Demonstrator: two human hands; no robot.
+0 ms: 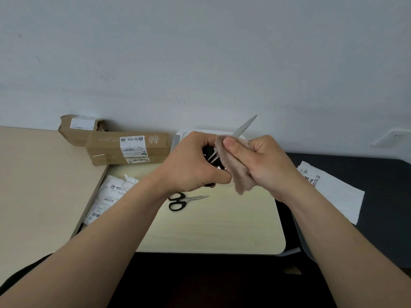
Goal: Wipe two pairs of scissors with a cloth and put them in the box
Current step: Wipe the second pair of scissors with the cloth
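Head view, and it's all fingers up front: the left hand (195,161) has its fingers curled tight round the black handles of the large scissors (245,126), thumb tucked across at the bottom. The right hand (264,161) is wrapped round the tan cloth (238,174), with the thumb pressing the cloth onto the blade. One pale blade pokes out of the cloth, pointing to one o'clock, and the cloth's loose end hangs below the right palm.

Both hands are held above the pale board (211,230). Just below the left wrist, at seven o'clock from the hands, the small scissors (180,201) lie flat on it, black handles left, closed blades pointing to three o'clock.

Directly behind the hands, at twelve o'clock, sits the white box (181,135), mostly hidden.

Out at ten o'clock are two cardboard cartons (126,147) by the wall. The nearer one has a white printed logo and a shipping label with a QR code and barcodes, too small to read. At eight o'clock lies a white mailer bag (109,196) with barcode labels, and at four o'clock, on the dark surface (355,165), a white sheet (338,192) with red and black print that's illegible.
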